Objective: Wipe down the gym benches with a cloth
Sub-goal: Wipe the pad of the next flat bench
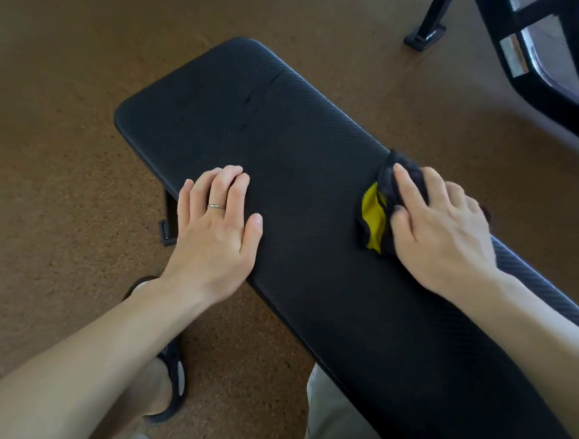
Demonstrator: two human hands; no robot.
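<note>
A black padded gym bench [271, 139] runs from the upper left to the lower right of the head view. My right hand [439, 230] presses a crumpled dark cloth with a yellow patch [375, 215] onto the bench's far edge, at mid-length. The cloth is mostly hidden under my fingers. My left hand [218, 228] lies flat on the near edge of the pad, fingers close together, a ring on one finger, holding nothing.
Brown speckled floor [63, 91] surrounds the bench. A bench leg and foot [168, 222] show below the near edge. Black machine frame [558, 57] with a foot [424, 36] stands at the top right. My sandalled foot [169, 384] is under my left arm.
</note>
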